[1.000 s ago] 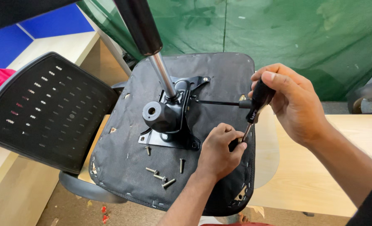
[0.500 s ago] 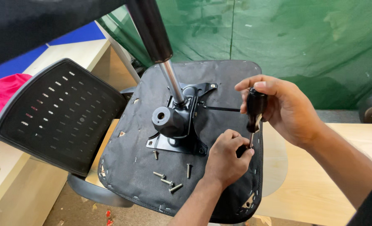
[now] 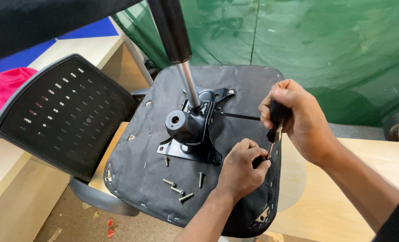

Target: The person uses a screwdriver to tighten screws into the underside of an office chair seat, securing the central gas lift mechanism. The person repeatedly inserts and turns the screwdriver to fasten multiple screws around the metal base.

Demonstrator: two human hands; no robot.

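1. My right hand [image 3: 298, 118] is closed in a full fist around the black handle of a screwdriver [image 3: 276, 123], which I hold nearly upright with the tip pointing down at the right edge of the seat.
2. My left hand [image 3: 242, 170] is curled shut just below it, fingertips pinched around the lower end of the shaft; the tip itself and whatever it meets are hidden behind my fingers.
3. The screwdriver has a dark grip and a short metal shaft, of which only a sliver shows between my two hands.
4. It stands over an upturned office chair seat [image 3: 154, 179], its underside covered in black fabric stapled around the rim, lying on a light wooden table [image 3: 343, 210].
5. A black metal mechanism plate [image 3: 192, 130] sits in the middle of the seat, with a gas-lift column [image 3: 177, 40] rising from it toward me; the column's top is cut off by the frame.
6. Loose screws [image 3: 179, 188] lie on the fabric near my left wrist.
7. The perforated black backrest [image 3: 60, 114] hangs to the left.
8. A thin black lever rod [image 3: 239, 116] runs from the plate toward my right hand; its far end is hidden behind my fist.
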